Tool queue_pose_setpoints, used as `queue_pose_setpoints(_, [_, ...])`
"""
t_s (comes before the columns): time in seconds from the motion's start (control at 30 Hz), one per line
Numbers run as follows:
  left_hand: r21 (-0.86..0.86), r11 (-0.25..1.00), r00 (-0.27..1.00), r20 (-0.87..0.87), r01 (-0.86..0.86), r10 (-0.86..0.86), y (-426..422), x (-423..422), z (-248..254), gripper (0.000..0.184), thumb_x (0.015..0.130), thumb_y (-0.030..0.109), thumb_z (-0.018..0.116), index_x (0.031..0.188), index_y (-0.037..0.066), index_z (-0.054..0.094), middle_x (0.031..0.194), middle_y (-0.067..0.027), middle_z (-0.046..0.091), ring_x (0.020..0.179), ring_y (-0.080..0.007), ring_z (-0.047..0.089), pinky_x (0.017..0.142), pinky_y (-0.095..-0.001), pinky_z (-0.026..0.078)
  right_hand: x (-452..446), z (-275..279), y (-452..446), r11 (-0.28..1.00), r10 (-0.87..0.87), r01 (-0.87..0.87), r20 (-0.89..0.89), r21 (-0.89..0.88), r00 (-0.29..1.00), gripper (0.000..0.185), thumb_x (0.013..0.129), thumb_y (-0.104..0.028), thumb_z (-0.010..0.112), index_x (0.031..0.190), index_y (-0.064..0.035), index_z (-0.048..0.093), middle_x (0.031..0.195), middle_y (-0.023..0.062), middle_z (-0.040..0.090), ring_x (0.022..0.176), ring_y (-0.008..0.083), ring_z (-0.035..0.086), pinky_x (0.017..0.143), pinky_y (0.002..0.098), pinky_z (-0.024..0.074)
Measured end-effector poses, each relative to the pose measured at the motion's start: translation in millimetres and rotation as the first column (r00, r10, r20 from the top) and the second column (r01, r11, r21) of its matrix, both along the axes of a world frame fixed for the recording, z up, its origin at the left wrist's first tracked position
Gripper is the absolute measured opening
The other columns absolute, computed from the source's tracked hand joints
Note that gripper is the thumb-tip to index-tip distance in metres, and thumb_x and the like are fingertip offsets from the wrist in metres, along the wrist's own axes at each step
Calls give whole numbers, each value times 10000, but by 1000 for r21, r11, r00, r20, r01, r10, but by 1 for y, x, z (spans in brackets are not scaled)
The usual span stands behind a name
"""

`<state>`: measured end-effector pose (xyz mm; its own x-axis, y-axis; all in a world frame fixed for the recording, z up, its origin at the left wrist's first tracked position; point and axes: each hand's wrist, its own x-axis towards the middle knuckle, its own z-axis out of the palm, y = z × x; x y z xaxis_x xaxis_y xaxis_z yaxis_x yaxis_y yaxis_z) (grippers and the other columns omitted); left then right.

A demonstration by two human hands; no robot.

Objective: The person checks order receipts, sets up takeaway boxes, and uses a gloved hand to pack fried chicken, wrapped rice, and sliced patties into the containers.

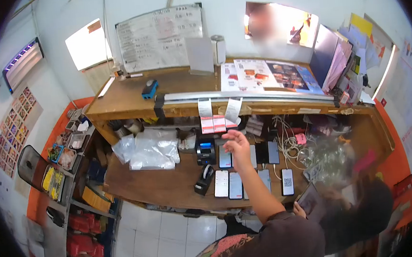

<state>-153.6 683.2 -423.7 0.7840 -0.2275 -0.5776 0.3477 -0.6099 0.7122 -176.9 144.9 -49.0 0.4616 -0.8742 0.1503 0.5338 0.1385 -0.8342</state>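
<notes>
My right hand is raised over the desk, in front of the pink and white slips hanging from the shelf edge. Its fingers are apart and slightly curled, and nothing shows in them. Below and around it, several phones lie in rows on the brown desk. To the left of the hand stand a black printer and a smaller black device with a paper roll. One phone at the right shows a QR code. My left hand is not in view.
A co-worker in dark clothing is at the right, beside a dark tablet-like object gripped by a hand. Clear plastic bags lie at the desk's left. White cables tangle at the right, below the upper shelf.
</notes>
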Motion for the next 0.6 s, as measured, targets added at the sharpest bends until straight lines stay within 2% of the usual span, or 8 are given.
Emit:
queue_pose_setpoints(0.17, [-395, 667, 733, -584, -632, 348, -25, 2, -9, 609, 875, 435, 577, 1310, 12, 531, 1319, -164, 559, 1234, -370, 499, 1033, -544, 357, -18, -15, -48, 991, -118, 123, -104, 47, 988, 342, 814, 25, 543, 1150, -38, 544, 1044, 103, 663, 750, 119, 601, 631, 240, 477])
queue_pose_setpoints(0.2, [-398, 677, 744, -573, -619, 343, -39, 4, -9, 614, 877, 444, 575, 1314, 14, 531, 1322, -163, 559, 1233, -368, 501, 1030, -544, 361, -18, -21, -59, 992, -102, 109, -112, 57, 988, 337, 810, 10, 566, 1143, -43, 570, 1091, 80, 661, 822, 123, 602, 685, 254, 481])
queue_pose_setpoints(0.23, [-378, 885, 937, -313, -273, 156, -41, 13, -28, 570, 856, 407, 597, 1284, 32, 561, 1260, -161, 597, 1148, -353, 552, 973, -504, 412, -16, -23, -67, 993, -94, 103, -121, 66, 988, 337, 810, 10, 566, 1143, -43, 570, 1091, 80, 661, 822, 123, 602, 685, 254, 481])
queue_pose_setpoints(0.3, [173, 930, 898, 253, 323, -359, -47, 28, -59, 489, 814, 332, 640, 1224, 67, 622, 1135, -159, 673, 979, -322, 653, 859, -426, 513, -7, -28, -79, 998, -9, -1, -163, -65, 987, 350, 804, -2, 593, 1152, -43, 610, 1142, 53, 649, 920, 121, 582, 758, 259, 478])
queue_pose_setpoints(0.4, [256, 889, 905, 96, 379, -414, -68, 29, -57, 398, 793, 264, 652, 1127, 48, 671, 1042, -176, 691, 921, -284, 660, 797, -389, 529, 18, -42, -94, 930, 126, -216, -295, -296, 947, 459, 777, -32, 639, 1232, -82, 621, 1396, 63, 478, 1155, 185, 501, 982, 346, 428])
queue_pose_setpoints(0.43, [65, 962, 964, -18, 265, -265, -75, 25, -47, 356, 781, 255, 656, 1068, 44, 683, 1011, -176, 691, 899, -286, 663, 774, -400, 530, 28, -40, -95, 911, 144, -262, -350, -319, 926, 480, 772, -43, 650, 1248, -102, 615, 1447, 72, 427, 1202, 208, 479, 1012, 364, 409])
queue_pose_setpoints(0.5, [-148, 989, 974, -221, 15, -48, -87, 17, -26, 314, 769, 246, 661, 1005, 41, 693, 977, -175, 691, 874, -289, 666, 747, -411, 531, 53, -47, -98, 901, 75, -226, -379, -371, 923, 481, 757, -51, 666, 1231, -119, 623, 1448, 87, 420, 1213, 232, 479, 995, 368, 418])
queue_pose_setpoints(0.6, [-74, 996, 980, -187, 57, -70, -87, 6, -23, 308, 767, 246, 661, 997, 44, 688, 967, -172, 690, 865, -290, 666, 737, -411, 529, 80, -59, -108, 881, -19, -177, -407, -439, 913, 481, 737, -58, 681, 1209, -134, 630, 1418, 108, 438, 1226, 269, 480, 975, 383, 426])
